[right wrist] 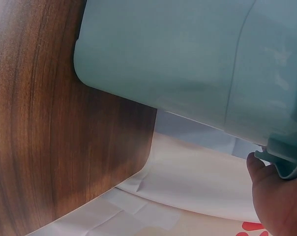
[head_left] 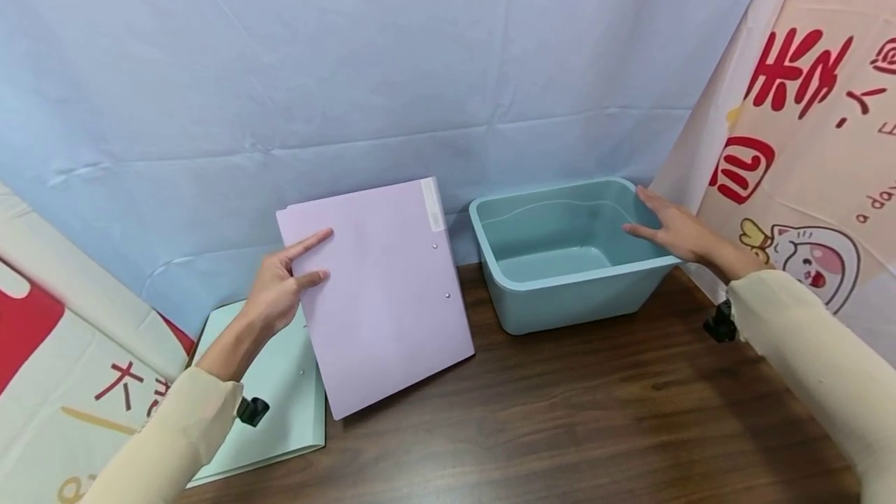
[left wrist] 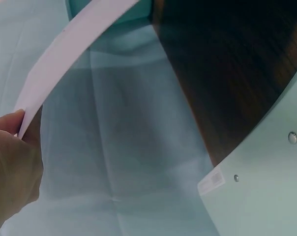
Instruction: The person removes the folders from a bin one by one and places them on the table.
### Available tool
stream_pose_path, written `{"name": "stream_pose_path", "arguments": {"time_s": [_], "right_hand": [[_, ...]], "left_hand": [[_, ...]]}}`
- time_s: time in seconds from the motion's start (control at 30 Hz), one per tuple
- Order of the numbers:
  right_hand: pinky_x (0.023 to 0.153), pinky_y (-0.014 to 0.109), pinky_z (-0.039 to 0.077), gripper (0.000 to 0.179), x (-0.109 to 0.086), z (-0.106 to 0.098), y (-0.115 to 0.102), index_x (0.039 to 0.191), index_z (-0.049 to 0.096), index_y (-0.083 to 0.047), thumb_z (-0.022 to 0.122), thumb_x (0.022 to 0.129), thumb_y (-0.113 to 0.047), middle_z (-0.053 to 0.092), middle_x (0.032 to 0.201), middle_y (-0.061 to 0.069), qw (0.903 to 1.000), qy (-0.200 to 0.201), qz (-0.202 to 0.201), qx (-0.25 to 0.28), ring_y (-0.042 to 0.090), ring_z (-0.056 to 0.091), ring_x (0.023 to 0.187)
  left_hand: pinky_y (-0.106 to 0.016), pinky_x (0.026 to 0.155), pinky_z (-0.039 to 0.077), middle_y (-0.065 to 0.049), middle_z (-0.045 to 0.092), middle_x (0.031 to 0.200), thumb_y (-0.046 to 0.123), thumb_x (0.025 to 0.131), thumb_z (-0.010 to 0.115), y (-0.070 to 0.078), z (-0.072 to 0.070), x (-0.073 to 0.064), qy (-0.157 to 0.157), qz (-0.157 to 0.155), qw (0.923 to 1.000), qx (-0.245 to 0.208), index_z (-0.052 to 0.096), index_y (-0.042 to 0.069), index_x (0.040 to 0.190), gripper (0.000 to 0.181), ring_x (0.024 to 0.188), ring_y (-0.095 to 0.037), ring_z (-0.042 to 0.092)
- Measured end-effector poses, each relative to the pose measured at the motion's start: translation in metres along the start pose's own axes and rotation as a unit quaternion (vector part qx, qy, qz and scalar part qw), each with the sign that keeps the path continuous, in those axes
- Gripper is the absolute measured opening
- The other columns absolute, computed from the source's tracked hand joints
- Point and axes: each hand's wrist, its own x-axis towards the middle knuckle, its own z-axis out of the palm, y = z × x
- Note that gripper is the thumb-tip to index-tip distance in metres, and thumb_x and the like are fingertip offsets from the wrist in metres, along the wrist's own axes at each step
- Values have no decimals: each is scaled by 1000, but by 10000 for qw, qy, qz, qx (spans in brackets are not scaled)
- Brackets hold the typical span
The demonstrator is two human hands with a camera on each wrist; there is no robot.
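A lilac file folder stands tilted near the middle of the head view, a white label at its upper right corner. My left hand pinches its left edge, thumb and forefinger on the near face; the left wrist view shows the folder edge-on in that hand. Under and left of it lies a mint-green folder, partly covered by my arm and the lilac one. To the right is a blue-green plastic basin. My right hand grips its right rim, with a fingertip below the rim in the right wrist view.
Everything stands on a dark brown wooden table. A pale blue cloth hangs behind, and printed cloths with red characters close off both sides. The basin's inside shows a bare floor in the head view.
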Motion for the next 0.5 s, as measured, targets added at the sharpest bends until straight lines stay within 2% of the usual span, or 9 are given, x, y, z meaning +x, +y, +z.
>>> {"name": "stream_pose_path", "arguments": {"time_s": [0.13, 0.33, 0.5], "right_hand": [[107, 73, 14, 90, -1, -2, -1, 157, -5, -20, 55, 97, -49, 1, 163, 19, 10000, 15, -14, 33, 50, 8, 145], [108, 71, 14, 91, -1, -2, -1, 157, -4, -19, 55, 96, -50, 1, 163, 18, 10000, 48, -47, -2, 48, 9, 145], [108, 71, 14, 91, -2, -1, -1, 157, -4, -19, 55, 96, -49, 2, 163, 19, 10000, 39, -48, 54, 49, 9, 145]], "left_hand": [[-31, 103, 44, 5, 38, 154, -6, 85, 68, -3, 4, 3, -28, -363, 9993, -50, 53, 32, 141, 69, 136, -20, 41], [-35, 103, 44, 3, 39, 154, -6, 85, 68, -15, 9, 7, -171, -771, 9964, -304, 54, 32, 141, 69, 136, -19, 40], [-44, 115, 28, 3, 33, 157, -8, 86, 66, -27, 15, 10, -381, -813, 9949, -453, 53, 26, 143, 67, 143, -18, 30]]}}
